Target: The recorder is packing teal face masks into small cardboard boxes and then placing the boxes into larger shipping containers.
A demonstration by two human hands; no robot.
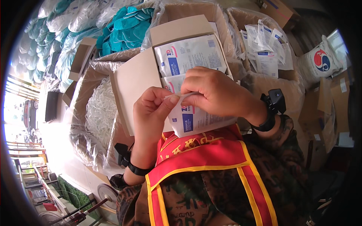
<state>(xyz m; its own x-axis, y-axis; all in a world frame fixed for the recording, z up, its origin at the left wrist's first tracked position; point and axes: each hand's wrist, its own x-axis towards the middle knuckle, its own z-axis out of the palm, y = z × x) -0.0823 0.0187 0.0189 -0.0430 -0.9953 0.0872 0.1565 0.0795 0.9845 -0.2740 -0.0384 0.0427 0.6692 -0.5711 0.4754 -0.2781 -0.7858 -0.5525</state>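
Note:
A flat white packet (203, 122) printed in blue and red hangs in front of my chest. Its upper edge is pinched between the thumb and fingers of my left hand (152, 107). Close beside it, my right hand (217, 90) is also closed on that edge, its fingers curled and the back of the hand toward me. The fingertips of both hands nearly meet. Just beyond, similar white packets (190, 56) lie in an open cardboard box (137, 88) with its flaps folded out. My right hand hides part of them.
At the left stands a plastic-lined carton of thin white strips (101, 111). Teal padded pieces (130, 28) are heaped in a carton behind it. Far right, another carton holds loose small white packets (266, 49), beside a white sack (320, 60). Clear bags (79, 19) are stacked at the far left.

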